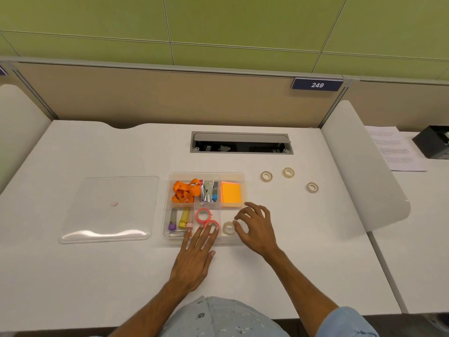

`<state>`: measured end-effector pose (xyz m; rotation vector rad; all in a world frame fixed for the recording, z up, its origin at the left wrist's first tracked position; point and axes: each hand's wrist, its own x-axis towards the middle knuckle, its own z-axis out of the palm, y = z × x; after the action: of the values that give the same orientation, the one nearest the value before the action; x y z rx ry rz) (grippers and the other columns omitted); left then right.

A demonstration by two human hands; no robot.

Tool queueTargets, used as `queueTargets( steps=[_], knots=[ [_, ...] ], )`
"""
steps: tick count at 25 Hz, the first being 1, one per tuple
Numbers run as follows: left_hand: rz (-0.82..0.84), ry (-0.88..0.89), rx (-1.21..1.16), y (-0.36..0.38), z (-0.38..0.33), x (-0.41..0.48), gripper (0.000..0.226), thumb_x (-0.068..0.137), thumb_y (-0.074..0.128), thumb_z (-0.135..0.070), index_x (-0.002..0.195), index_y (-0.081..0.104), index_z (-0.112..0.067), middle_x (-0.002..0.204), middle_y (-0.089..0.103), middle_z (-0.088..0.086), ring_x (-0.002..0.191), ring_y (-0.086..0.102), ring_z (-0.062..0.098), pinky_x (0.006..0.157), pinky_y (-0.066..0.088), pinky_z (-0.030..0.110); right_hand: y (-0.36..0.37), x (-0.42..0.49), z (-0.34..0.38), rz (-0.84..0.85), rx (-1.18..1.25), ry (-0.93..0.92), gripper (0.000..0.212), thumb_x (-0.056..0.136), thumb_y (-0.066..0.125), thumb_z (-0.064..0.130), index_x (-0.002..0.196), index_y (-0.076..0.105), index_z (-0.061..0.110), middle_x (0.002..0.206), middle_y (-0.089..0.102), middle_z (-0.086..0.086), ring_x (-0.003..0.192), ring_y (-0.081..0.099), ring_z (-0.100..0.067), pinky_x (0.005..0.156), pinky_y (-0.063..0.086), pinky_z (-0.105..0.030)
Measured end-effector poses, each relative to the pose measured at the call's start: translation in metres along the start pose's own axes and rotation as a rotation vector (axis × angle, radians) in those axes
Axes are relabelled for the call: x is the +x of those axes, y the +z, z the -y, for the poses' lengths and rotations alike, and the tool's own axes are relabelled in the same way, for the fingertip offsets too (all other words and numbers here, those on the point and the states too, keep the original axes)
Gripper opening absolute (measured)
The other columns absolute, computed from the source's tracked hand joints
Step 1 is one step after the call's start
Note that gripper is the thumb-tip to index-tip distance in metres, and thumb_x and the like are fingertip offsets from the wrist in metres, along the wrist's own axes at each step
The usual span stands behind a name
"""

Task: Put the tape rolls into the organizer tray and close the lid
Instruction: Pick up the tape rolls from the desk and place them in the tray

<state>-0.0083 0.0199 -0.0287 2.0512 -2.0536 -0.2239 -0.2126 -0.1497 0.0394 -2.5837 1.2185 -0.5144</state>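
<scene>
The clear organizer tray (233,175) sits mid-table. Its front middle compartment holds two pink tape rolls, one lying flat (203,215), the other (211,225) under the fingertips of my left hand (196,256), whose fingers are stretched flat and apart. A clear tape roll (228,228) lies in the front right compartment. My right hand (255,227) hovers there with fingers spread, its thumb tip at the roll's edge. Three more clear tape rolls (266,176) (288,172) (312,187) lie on the table to the right of the tray. The transparent lid (109,210) lies flat to the left of the tray.
The tray also holds an orange lanyard (184,190), staplers (208,192), orange sticky notes (230,193) and markers (178,218). An open cable hatch (241,143) is behind the tray. White side dividers flank the desk; papers (398,152) lie beyond the right one.
</scene>
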Motion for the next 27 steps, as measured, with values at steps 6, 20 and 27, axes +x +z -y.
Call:
queueTargets(
  steps=[6, 20, 27],
  knots=[
    [0.0, -0.015, -0.002, -0.002, -0.001, -0.002, 0.065, 0.115, 0.027, -0.051, 0.174, 0.016, -0.025, 0.182, 0.016, 0.0, 0.168, 0.013, 0.024, 0.131, 0.011, 0.054, -0.013, 0.032, -0.037, -0.182, 0.048, 0.262, 0.017, 0.1, 0.06, 0.021, 0.107, 0.073, 0.03, 0.118, 0.068, 0.01, 0.126, 0.054, -0.015, 0.105, 0.033, -0.042],
    [0.003, -0.025, 0.004, -0.008, -0.003, -0.002, 0.065, 0.115, 0.032, -0.049, 0.174, 0.017, -0.028, 0.182, 0.016, -0.003, 0.168, 0.013, 0.022, 0.132, 0.009, 0.052, -0.006, 0.116, -0.115, 0.422, -0.108, 0.487, 0.072, 0.101, 0.056, 0.041, 0.163, 0.024, 0.021, 0.173, 0.013, -0.011, 0.159, 0.012, -0.033, 0.126, 0.011, -0.061],
    [0.009, -0.033, 0.012, -0.003, -0.002, -0.002, 0.064, 0.116, 0.03, -0.051, 0.174, 0.017, -0.028, 0.182, 0.016, -0.003, 0.168, 0.014, 0.023, 0.13, 0.013, 0.054, 0.01, 0.102, -0.111, 0.323, -0.175, 0.421, 0.073, 0.094, 0.062, 0.027, 0.159, 0.032, 0.013, 0.17, 0.024, -0.013, 0.157, 0.02, -0.031, 0.126, 0.016, -0.061]
  ],
)
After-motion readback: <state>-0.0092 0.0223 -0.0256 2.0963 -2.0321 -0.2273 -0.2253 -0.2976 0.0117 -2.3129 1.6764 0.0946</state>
